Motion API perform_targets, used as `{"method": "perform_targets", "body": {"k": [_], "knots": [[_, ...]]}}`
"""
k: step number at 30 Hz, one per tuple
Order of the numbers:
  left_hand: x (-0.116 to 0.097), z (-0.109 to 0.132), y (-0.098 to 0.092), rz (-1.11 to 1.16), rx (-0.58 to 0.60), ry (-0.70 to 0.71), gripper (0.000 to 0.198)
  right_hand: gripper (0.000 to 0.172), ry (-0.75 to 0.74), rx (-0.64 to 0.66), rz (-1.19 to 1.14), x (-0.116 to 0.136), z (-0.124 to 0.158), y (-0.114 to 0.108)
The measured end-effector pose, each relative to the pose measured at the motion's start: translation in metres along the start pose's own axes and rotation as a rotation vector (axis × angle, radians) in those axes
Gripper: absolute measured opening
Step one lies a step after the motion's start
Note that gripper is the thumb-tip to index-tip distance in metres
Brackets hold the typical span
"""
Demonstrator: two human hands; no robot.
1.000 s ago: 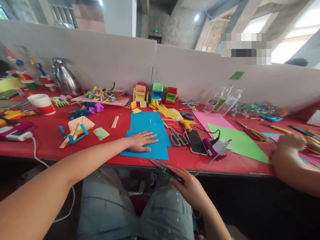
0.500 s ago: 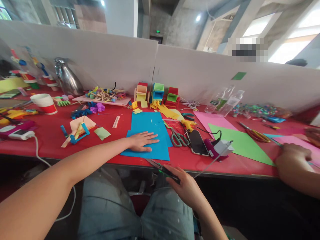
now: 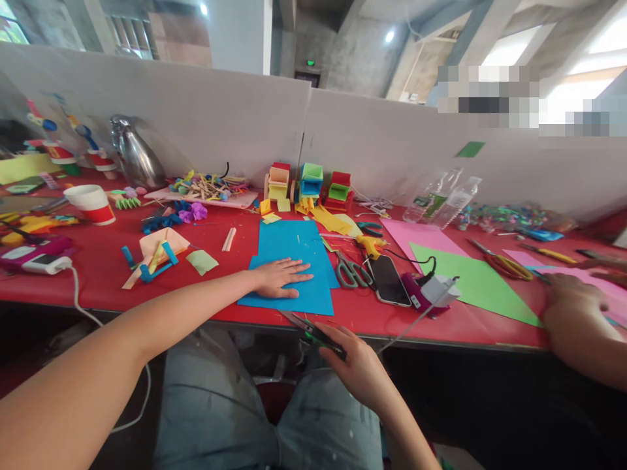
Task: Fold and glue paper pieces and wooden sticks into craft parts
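Note:
My left hand lies flat with its fingers spread on sheets of blue paper at the table's front edge. Just below the paper, my right hand is closed around a utility knife with a black and green handle. Its metal blade points left, close to the table edge. To the right of the paper lie grey-handled scissors, a yellow glue gun and a phone.
Green paper and pink paper spread to the right, near another person's hand. Folded paper boxes stand along the divider. A paper cup, a steel jug and a stick-and-paper model are on the left.
My right hand and the utility knife have shifted slightly left along the table edge. My left hand stays flat on the blue paper. The other person's hands have moved a little at the right.

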State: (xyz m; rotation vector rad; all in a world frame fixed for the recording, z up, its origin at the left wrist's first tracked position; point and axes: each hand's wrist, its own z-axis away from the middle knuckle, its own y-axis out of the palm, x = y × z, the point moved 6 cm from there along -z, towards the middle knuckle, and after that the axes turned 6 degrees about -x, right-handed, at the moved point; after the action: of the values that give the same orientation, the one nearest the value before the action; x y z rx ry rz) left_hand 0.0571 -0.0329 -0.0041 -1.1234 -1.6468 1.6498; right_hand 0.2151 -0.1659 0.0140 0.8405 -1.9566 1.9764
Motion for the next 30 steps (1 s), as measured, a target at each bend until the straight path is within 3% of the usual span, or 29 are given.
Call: {"method": "perform_targets", "body": {"k": [30], "knots": [[0.003, 0.0, 0.001, 0.021, -0.011, 0.008, 0.065, 0.041, -0.052, 0.007, -0.06, 0.009, -0.007, 0.008]]}}
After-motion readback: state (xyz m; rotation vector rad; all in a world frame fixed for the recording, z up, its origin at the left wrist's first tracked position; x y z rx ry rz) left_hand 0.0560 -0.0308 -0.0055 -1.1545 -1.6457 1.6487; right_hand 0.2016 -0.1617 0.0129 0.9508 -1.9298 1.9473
